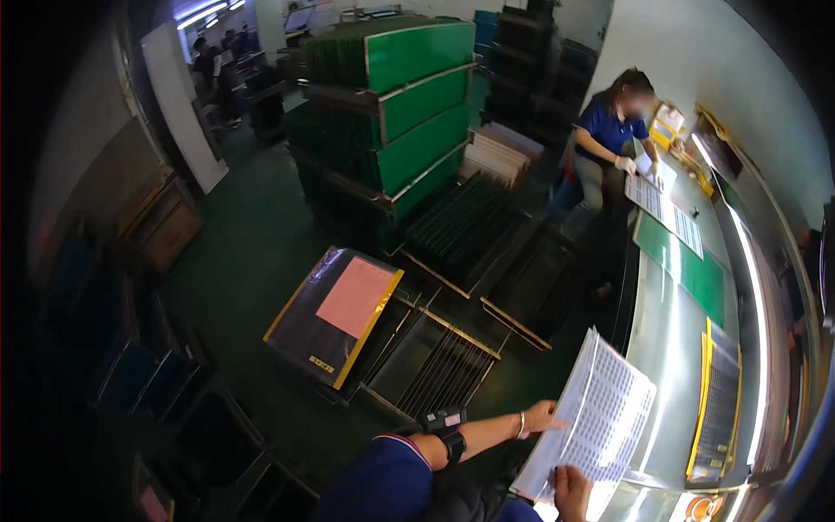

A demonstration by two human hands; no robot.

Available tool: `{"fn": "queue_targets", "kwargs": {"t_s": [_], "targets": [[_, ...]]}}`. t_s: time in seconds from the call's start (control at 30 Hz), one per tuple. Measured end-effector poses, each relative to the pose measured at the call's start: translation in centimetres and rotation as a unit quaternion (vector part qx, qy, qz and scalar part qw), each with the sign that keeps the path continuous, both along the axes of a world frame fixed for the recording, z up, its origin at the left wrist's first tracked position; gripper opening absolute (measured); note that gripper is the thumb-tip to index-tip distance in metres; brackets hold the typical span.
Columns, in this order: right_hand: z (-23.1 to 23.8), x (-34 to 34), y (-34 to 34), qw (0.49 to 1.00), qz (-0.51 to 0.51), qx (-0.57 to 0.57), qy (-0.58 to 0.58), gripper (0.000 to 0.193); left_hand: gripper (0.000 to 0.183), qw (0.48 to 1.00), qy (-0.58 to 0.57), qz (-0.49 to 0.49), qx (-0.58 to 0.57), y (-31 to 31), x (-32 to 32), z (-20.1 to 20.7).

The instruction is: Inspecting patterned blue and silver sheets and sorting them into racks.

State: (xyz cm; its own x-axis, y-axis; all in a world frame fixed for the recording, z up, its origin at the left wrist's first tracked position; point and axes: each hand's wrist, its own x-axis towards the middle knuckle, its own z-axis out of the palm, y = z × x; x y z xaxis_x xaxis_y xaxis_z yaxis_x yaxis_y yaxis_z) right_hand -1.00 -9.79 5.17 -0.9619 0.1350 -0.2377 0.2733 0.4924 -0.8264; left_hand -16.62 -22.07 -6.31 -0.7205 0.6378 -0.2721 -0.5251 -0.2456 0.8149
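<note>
A stack of white sheets (600, 409) printed with rows of small grey rectangles is held up at a tilt in front of me. My left hand (544, 418) grips its left edge, fingers closed on it. At the near edge my right hand (571, 491) holds the same stack, with the thumb on top; its other fingers are hidden beneath. Beside the stack runs a long lit worktable (648, 339). On it, to the right, lies a dark printed sheet with yellow borders (718, 409).
A green mat (683, 265) covers part of the table's far half. Beyond it a seated person (609, 139) in gloves handles printed sheets. Wire racks (435, 365) stand on the floor at left, one under a black-and-yellow folder with pink paper (335, 313). Tall green-panelled racks (417, 113) rise behind.
</note>
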Motion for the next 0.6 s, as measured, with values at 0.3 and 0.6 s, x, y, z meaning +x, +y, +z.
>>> {"fn": "queue_targets", "kwargs": {"t_s": [0.3,0.6], "targets": [[-4.7,1.6,30.9,0.905,-0.402,-0.079,0.112,0.018,0.032,0.985,0.068,0.122,-0.097,-18.3,-6.3,9.1],[-10.9,12.9,18.1,0.805,-0.572,-0.131,0.089,0.024,0.014,0.734,0.348,0.383,-0.441,-29.3,-4.4,4.2]]}}
